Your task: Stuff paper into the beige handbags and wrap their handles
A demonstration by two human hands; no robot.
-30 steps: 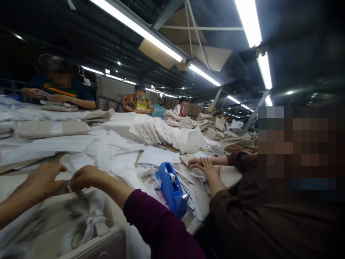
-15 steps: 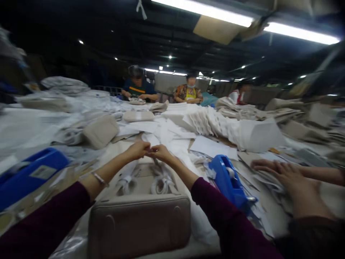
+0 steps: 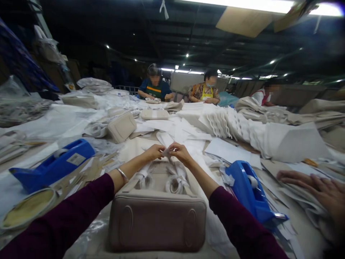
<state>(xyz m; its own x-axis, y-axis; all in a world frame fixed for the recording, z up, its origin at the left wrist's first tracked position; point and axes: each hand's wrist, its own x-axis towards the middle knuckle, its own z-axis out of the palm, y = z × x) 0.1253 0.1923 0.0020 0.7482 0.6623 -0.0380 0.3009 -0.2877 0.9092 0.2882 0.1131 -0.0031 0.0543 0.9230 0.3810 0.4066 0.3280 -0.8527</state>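
A beige-grey handbag (image 3: 157, 225) lies on the table before me, its base turned toward me. Curled handle parts (image 3: 174, 185) on its upper side are wrapped in white material. Just past the bag, my left hand (image 3: 155, 153) and my right hand (image 3: 179, 151) meet fingertip to fingertip. Both are pinched on a small thin pale strip (image 3: 166, 152); its material is too blurred to tell. A bracelet (image 3: 123, 175) circles my left wrist. Blue tape dispensers stand at either side, one at left (image 3: 67, 162) and one at right (image 3: 245, 190).
A co-worker's hands (image 3: 315, 187) rest on beige pieces at right. White foam sheets (image 3: 229, 122) are stacked behind the right dispenser. Another beige bag (image 3: 122, 126) lies beyond my left hand. A roll of yellowish tape (image 3: 28, 208) sits at lower left. Several people work across the table.
My view has turned left and tilted down a little, so everything sits further right. My hands have drawn slightly apart, and the pale strip now shows between them.
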